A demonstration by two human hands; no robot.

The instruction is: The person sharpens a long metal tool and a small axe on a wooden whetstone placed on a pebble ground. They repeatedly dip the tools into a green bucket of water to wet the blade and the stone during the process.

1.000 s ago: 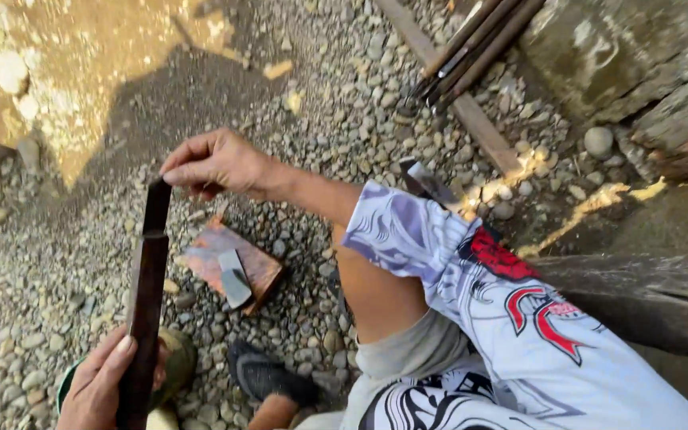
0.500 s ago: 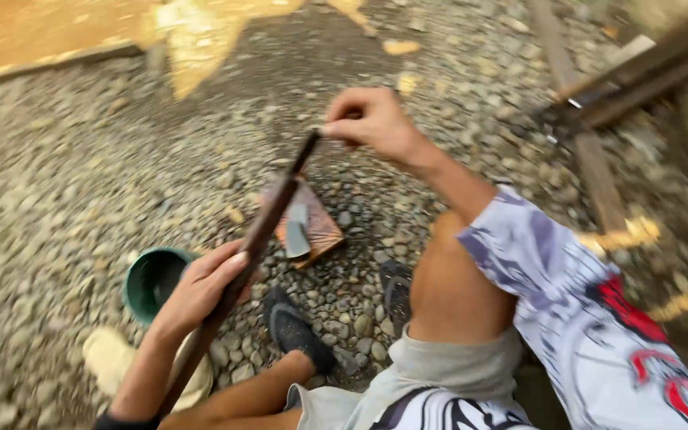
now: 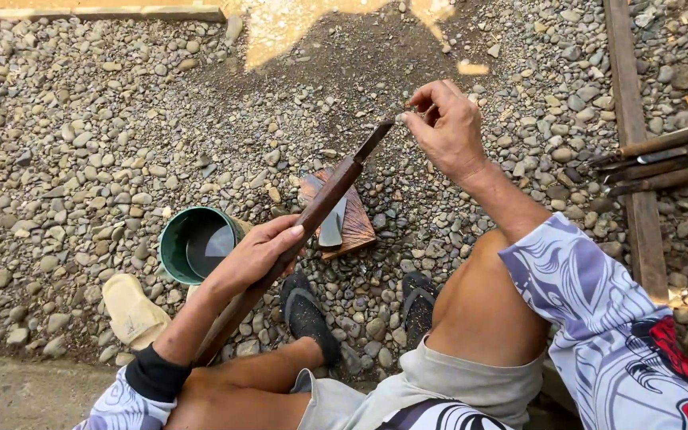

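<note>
A long rusty blade (image 3: 312, 219) runs diagonally across the middle of the frame, its tip up near the center top. The left hand (image 3: 252, 259), lower left of center, is wrapped around the blade's lower part. The right hand (image 3: 447, 127), upper center right, has its fingers pinched together at the blade's tip. Beneath the blade, a grey stone (image 3: 332, 223) lies on a wooden block (image 3: 356, 227) on the gravel (image 3: 81, 143). A green bucket (image 3: 173, 239) of water stands just left of the left hand. 2 sandals (image 3: 308, 314) show at bottom center.
</note>
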